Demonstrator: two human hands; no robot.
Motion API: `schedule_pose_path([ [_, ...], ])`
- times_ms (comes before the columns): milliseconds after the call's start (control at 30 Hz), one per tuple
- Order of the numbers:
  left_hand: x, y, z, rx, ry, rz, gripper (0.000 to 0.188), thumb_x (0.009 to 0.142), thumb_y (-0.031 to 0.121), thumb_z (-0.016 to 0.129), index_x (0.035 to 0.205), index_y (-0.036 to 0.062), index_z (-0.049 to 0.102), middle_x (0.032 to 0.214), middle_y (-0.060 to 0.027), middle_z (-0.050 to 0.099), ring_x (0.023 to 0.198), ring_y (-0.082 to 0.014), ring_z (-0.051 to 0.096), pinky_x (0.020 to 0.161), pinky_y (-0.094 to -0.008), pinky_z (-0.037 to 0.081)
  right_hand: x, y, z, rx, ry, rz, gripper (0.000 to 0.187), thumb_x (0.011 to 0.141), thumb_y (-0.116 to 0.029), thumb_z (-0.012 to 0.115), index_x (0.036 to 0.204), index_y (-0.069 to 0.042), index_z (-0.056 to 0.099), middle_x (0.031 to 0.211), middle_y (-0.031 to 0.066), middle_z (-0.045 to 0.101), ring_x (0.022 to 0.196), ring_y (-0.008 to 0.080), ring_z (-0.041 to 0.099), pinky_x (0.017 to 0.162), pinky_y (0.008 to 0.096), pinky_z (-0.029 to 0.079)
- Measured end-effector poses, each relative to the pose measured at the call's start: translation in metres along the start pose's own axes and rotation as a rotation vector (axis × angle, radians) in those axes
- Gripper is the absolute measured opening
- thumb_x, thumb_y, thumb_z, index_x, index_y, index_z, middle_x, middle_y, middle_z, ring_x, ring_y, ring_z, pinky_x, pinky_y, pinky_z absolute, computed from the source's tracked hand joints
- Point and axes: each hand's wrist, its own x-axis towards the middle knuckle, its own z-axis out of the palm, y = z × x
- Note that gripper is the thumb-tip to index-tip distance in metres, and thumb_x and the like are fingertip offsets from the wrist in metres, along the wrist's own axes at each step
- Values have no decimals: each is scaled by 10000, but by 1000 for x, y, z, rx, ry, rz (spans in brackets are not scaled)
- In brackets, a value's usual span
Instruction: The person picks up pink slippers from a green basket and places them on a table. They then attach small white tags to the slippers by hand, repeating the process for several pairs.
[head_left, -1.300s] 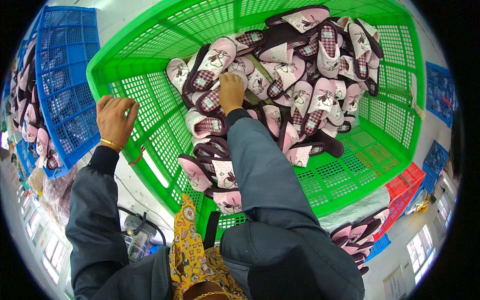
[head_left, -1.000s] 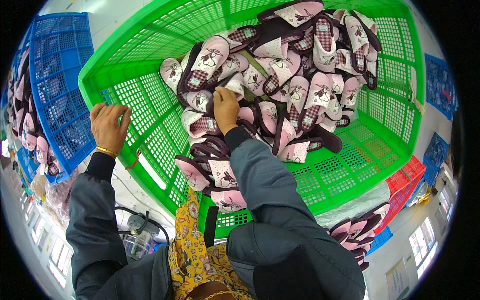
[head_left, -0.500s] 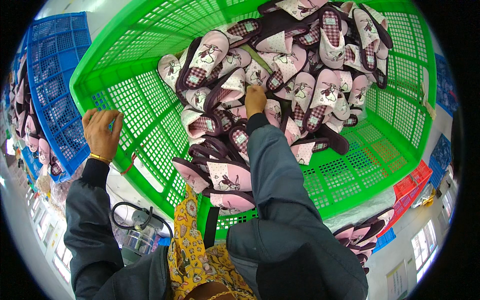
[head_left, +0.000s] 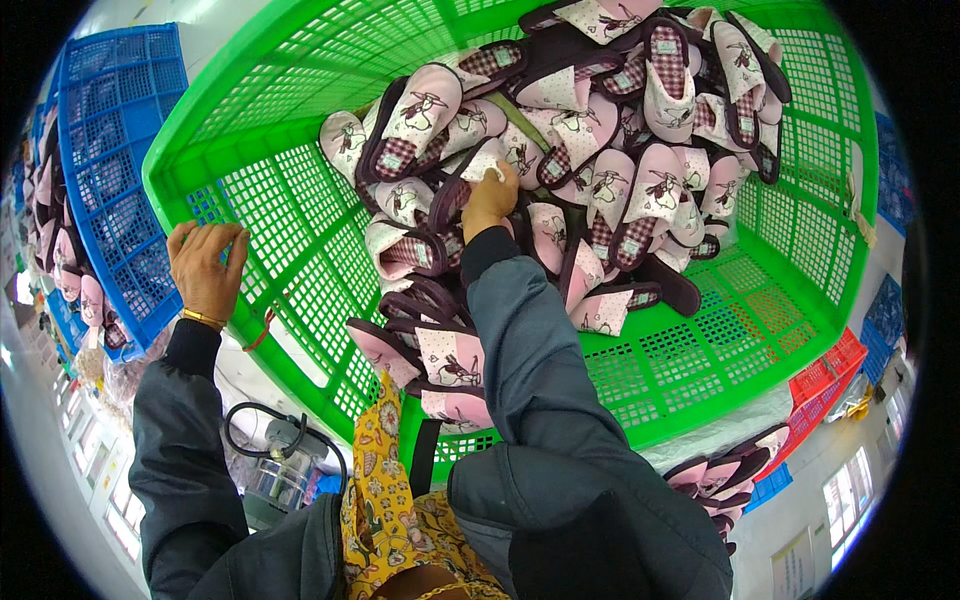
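A large green plastic basket (head_left: 690, 400) holds a heap of pink and white slippers (head_left: 650, 195) with dark soles, checked insoles and a printed animal figure. Deep in the heap, my right hand (head_left: 490, 202) is closed on the upper of one slipper (head_left: 482, 160); its fingertips are partly hidden behind the hand. My left hand (head_left: 207, 268) rests at the basket's left rim with bent fingers hooked over the edge. Below my right forearm, several slippers (head_left: 452, 360) lie stacked against the near wall.
At the left stands a blue crate (head_left: 120, 170), with more slippers (head_left: 90, 300) beside it. A metal canister with a black hose (head_left: 275, 480) is at lower left. Beyond the right side are a red crate (head_left: 825, 365) and another slipper pile (head_left: 725, 475).
My right hand has shifted left and slightly nearer within the heap and now grips a slipper's upper. My left hand has stayed at the rim.
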Motion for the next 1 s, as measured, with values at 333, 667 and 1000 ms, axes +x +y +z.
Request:
schedule_pose_path([
  [333, -3, 1, 0, -14, 13, -1, 70, 837, 152, 710, 835, 103, 660, 787, -31, 667, 769, -208, 628, 946, -382, 391, 13, -14, 47, -1012, -156, -247, 626, 740, -301, 784, 1205, 55, 563, 1136, 313, 626, 1055, 433, 616, 891, 473, 497],
  [667, -1, -1, 0, -7, -11, -17, 77, 844, 174, 705, 838, 106, 668, 802, -33, 673, 788, -221, 629, 957, -383, 384, 34, 11, 44, -996, 82, -399, 268, 820, -201, 618, 955, 31, 619, 888, 261, 684, 824, 453, 660, 737, 491, 526],
  [1000, -13, -10, 4, -108, 81, -8, 109, 864, 231, 685, 831, 127, 673, 835, -31, 687, 835, -225, 635, 950, -390, 388, -93, -119, -42, -749, 6, -814, 211, 836, -134, 633, 987, 1, 575, 848, 274, 590, 835, 465, 541, 747, 529, 427],
])
